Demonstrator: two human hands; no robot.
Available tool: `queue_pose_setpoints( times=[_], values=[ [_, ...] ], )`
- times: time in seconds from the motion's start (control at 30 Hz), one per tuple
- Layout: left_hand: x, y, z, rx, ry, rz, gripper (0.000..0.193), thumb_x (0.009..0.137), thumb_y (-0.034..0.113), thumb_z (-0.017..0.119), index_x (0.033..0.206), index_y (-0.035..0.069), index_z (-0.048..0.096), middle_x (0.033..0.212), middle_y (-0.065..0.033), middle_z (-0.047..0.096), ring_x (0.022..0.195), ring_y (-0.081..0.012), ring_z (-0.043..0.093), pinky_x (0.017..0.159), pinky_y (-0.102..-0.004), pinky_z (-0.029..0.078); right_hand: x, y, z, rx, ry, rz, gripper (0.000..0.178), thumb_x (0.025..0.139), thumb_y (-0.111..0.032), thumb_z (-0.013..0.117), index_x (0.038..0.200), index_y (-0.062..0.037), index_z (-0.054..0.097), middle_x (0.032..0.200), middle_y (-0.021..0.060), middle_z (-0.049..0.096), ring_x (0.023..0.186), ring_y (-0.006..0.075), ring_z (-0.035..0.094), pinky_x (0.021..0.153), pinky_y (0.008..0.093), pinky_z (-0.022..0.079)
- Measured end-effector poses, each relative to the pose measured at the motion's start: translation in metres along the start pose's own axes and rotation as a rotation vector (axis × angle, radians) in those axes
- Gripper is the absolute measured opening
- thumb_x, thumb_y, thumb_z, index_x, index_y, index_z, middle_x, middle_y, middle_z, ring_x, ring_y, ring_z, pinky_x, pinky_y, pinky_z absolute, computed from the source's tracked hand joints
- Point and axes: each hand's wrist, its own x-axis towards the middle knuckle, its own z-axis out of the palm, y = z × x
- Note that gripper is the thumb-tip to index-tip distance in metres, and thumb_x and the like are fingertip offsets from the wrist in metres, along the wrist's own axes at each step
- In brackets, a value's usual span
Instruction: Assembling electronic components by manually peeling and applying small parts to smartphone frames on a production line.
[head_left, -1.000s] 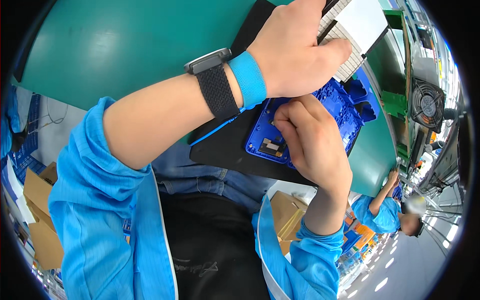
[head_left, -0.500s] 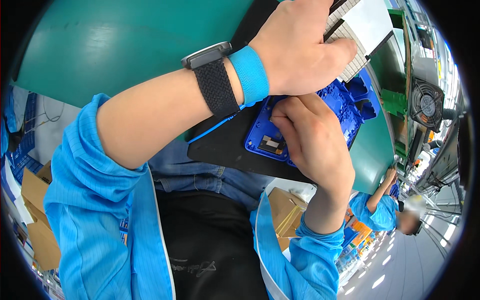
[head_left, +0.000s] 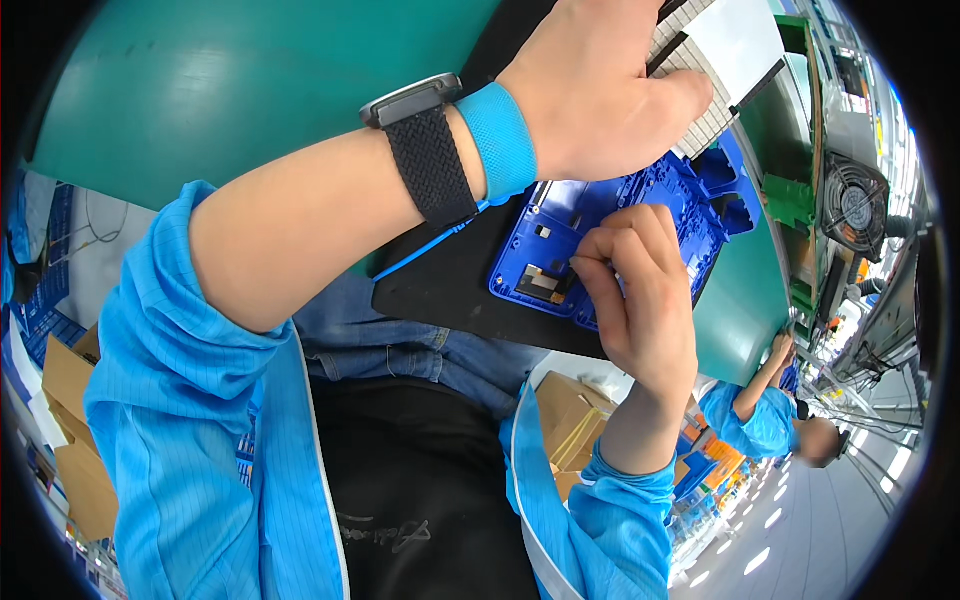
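Observation:
My left hand (head_left: 600,95), with a black watch (head_left: 415,100) and a blue wrist strap (head_left: 497,140) on its wrist, reaches over a sheet of small grey pads (head_left: 705,115). Its thumb stretches across the pads, apart from the fingers, which run out at the top edge. Below it my right hand (head_left: 640,285) is closed in a pinch above an open blue plastic housing (head_left: 520,240); whatever lies between thumb and forefinger is too small to make out. A dark rectangular part (head_left: 540,284) sits in the housing's near corner, close to the pinching fingertips.
The housing lies on a black mat (head_left: 440,295) on a green table (head_left: 270,90). A blue cord (head_left: 425,250) trails from my wrist strap. White paper (head_left: 740,50) lies at the top right, near a round fan (head_left: 855,208). Another person (head_left: 745,420) works at the right.
My right hand has drawn back from the housing's middle toward me and to the right, uncovering more of its inside. My left hand has shifted up only slightly.

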Motion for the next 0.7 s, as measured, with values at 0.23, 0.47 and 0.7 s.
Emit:
queue_pose_setpoints(
  times=[0.23, 0.47, 0.7],
  values=[
    [0.001, 0.014, -0.004, -0.122, 0.002, -0.097, 0.027, 0.09, 0.011, 0.061, 0.11, -0.004, 0.054, 0.095, -0.0225, 0.066, 0.087, -0.034, 0.066, 0.079, -0.0392, 0.051, -0.006, 0.001, 0.006, 0.011, -0.016, 0.042, 0.012, 0.079, 0.003, 0.072, 0.087, -0.0014, 0.063, 0.091, 0.0109, 0.056, 0.087, 0.0295, 0.052, 0.077, 0.0368, 0.044],
    [-0.002, -0.006, 0.002, 0.016, -0.022, 0.054, 0.027, 0.09, 0.011, 0.062, 0.112, -0.005, 0.055, 0.096, -0.0219, 0.067, 0.088, -0.032, 0.066, 0.08, -0.0387, 0.051, -0.009, 0.001, 0.01, 0.012, -0.016, 0.005, 0.012, 0.079, 0.002, 0.072, 0.087, -0.002, 0.065, 0.09, 0.0105, 0.056, 0.087, 0.0291, 0.051, 0.078, 0.0369, 0.045],
    [0.006, -0.007, -0.006, -0.053, -0.004, 0.132, 0.032, 0.09, 0.008, 0.063, 0.118, -0.005, 0.054, 0.101, -0.0187, 0.068, 0.092, -0.0258, 0.066, 0.082, -0.036, 0.052, -0.017, 0.001, 0.011, 0.056, 0.099, 0.027, 0.02, 0.077, -0.002, 0.073, 0.095, 0.0006, 0.065, 0.097, 0.0134, 0.058, 0.093, 0.0288, 0.055, 0.08, 0.0366, 0.047]
  ],
)
